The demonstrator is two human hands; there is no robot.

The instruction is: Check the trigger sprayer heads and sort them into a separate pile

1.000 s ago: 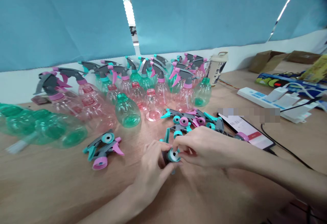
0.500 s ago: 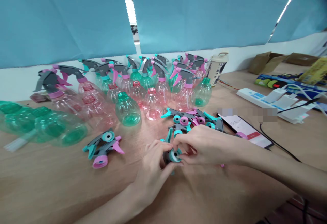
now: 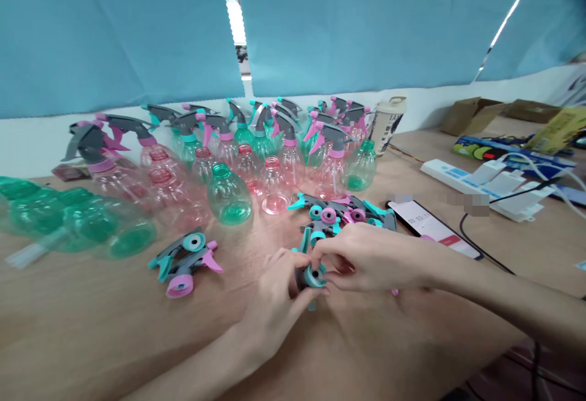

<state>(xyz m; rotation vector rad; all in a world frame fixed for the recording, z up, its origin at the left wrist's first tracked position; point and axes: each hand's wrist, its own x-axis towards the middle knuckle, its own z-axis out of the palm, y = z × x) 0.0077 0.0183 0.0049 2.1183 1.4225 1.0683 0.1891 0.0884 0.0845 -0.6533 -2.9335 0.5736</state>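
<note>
Low over the front of the table, my left hand [image 3: 277, 291] is closed around a grey and teal spray head [image 3: 315, 275], its round collar facing up toward me. My right hand [image 3: 352, 259] pinches the rim of that collar with thumb and fingers. Part of the spray head is hidden behind my fingers. Just beyond my hands lies a heap of loose grey spray heads [image 3: 328, 215] with teal and pink parts. To the left, several more spray heads [image 3: 187, 262] lie together on the wood.
Behind stand pink and green bottles, some capped with spray heads, including an open green bottle [image 3: 230, 196]. Green bottles [image 3: 86, 221] lie at left beside clear tubes [image 3: 36, 249]. At right are a phone [image 3: 430, 227], a power strip [image 3: 480, 184], cables and a cup [image 3: 388, 123].
The camera view has shifted slightly. Both hands keep the same hold on the spray head, with hardly any visible movement.
</note>
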